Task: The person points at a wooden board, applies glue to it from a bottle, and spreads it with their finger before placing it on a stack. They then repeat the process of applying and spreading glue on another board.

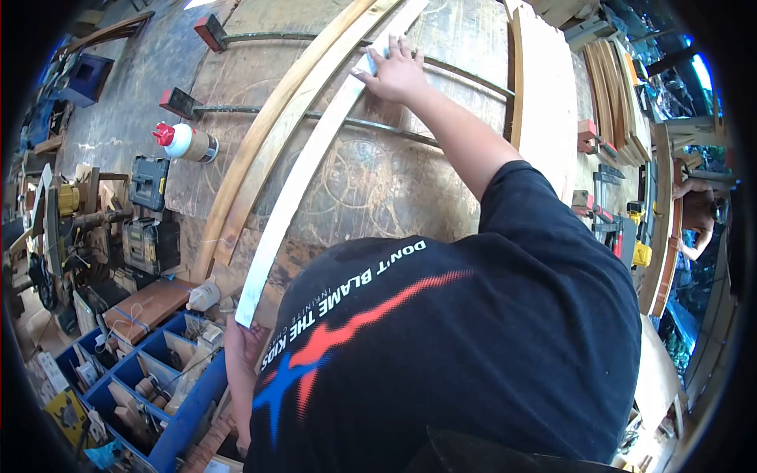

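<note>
A long, narrow, pale wooden strip [303, 173] slants across the workbench, its face bright white in the light. My left hand [246, 337] is at the strip's near end, with fingers closed around it and partly hidden. Farther up, my right hand [393, 72] lies on the strip with fingers spread, the thumb on its left side. Two more wooden strips [272, 130] run alongside to the left. Beneath the strips, two bar clamps [268, 112] stretch across to a board [516, 79] on the right.
A glue bottle with a red cap [186, 142] lies left of the strips. Blue compartment bins [169, 430] with wood pieces stand at lower left, near tool cases [150, 244]. Stacked boards [615, 94] and clamps [603, 205] are at right. Another person [698, 217] is at far right.
</note>
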The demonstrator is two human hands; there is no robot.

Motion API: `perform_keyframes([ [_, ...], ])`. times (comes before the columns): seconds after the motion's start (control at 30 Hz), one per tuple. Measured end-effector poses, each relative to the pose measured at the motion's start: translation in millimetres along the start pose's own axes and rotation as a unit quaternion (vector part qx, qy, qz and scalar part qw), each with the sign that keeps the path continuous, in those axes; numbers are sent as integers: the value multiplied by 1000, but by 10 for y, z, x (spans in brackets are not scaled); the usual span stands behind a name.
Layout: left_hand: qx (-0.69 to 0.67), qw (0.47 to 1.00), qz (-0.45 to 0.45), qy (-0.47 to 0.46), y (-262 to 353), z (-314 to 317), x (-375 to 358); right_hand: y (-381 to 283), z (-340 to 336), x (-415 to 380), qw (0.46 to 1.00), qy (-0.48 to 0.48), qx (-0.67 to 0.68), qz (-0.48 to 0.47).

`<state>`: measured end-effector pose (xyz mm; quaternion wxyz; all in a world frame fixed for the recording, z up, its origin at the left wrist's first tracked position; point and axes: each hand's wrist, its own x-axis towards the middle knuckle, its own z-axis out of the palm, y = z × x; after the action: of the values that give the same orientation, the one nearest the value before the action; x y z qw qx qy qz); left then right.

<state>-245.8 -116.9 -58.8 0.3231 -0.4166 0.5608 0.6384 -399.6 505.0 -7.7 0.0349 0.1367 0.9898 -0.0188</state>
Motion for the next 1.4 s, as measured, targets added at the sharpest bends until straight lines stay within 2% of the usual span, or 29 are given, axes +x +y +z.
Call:
perform_keyframes([
  [0.03,-4,1000,0,-1,10,-9,6,43,90,36,999,14,5,28],
  [0.1,7,1000,4,10,17,-29,39,-241,-137,-304,989,-79,-72,-99],
  [0.17,7,1000,14,14,-1,-6,11,-348,-74,-596,966,-44,11,-255],
  [0.2,0,1000,8,-2,4,-4,17,-370,-85,-630,969,-41,15,-244],
  [0.3,-4,1000,-4,-30,-33,-63,31,-306,104,-407,996,1,87,23],
  [0.33,6,1000,-1,-30,-51,-88,73,-378,129,-398,998,-15,56,26],
  [0.43,29,999,8,-25,-36,-87,55,-760,-132,-736,981,-57,16,-184],
  [0.47,30,999,9,-28,-47,-114,90,-812,-261,-836,976,-71,46,-200],
  [0.6,-11,999,-8,-29,-92,-112,98,-672,187,-511,992,14,107,59],
  [0.7,1,999,0,-42,-84,-38,-5,-858,1,-794,986,-29,8,-166],
  [0.73,1,999,1,-48,-96,-48,2,-884,-176,-908,973,-74,51,-213],
  [0.83,-18,999,-6,-37,-148,-65,10,-812,-150,-698,994,-62,81,-32],
  [0.87,-20,999,-11,-40,-193,-76,30,-788,-139,-684,995,-27,85,34],
  [0.97,-12,999,-19,-42,-209,-84,60,-1046,-263,-989,986,-91,-24,-137],
  [1.0,-6,999,-19,-37,-209,-54,32,-1127,-49,-1099,977,-59,35,-204],
  [1.1,-4,999,-19,-27,-187,-67,18,-1192,-232,-1202,974,-72,90,-193],
  [1.13,-10,999,-19,-25,-210,-67,30,-1143,-156,-1079,992,-37,68,-104],
  [1.23,-18,999,-13,-39,-268,-154,149,-1083,60,-983,996,-32,72,-33],
  [1.27,-16,999,-22,-24,-248,-121,114,-1171,-104,-1144,989,-77,28,-121],
  [1.37,-12,999,-21,-38,-208,-116,77,-1356,-175,-1495,948,-126,60,-287],
  [1.4,-9,999,-17,-39,-189,-115,80,-1348,-146,-1488,951,-108,100,-272],
])
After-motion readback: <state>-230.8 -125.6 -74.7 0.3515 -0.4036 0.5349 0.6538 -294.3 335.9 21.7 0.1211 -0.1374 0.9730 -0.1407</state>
